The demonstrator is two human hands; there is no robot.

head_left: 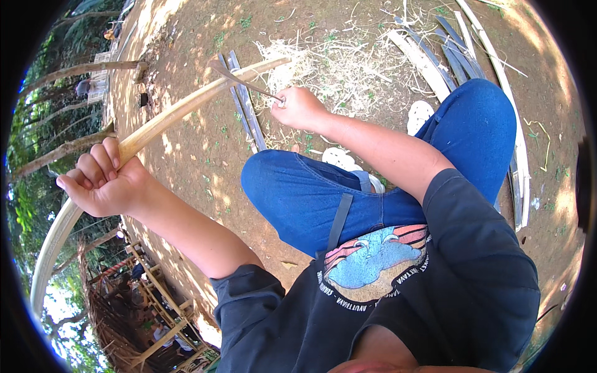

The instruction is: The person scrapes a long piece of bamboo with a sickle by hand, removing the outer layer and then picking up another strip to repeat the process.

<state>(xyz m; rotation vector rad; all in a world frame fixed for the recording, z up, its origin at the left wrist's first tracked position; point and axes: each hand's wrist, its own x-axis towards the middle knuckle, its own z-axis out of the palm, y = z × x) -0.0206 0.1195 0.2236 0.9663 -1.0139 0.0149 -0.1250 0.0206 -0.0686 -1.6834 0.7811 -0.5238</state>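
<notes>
Bare dirt ground (199, 155) is lying below me. I am clenching my left hand (102, 180) around the bamboo strip (180, 112), its length slanting toward my right hand (300, 107), whose grip is pinching a knife (242, 81).

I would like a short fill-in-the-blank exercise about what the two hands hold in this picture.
1. The left hand grips a long pale bamboo strip with its fingers ____ around it.
2. The right hand holds a thin ____ against the strip.
3. Pale ____ lie on the dirt ground beyond the right hand.

Missing words: closed; blade; shavings
</notes>
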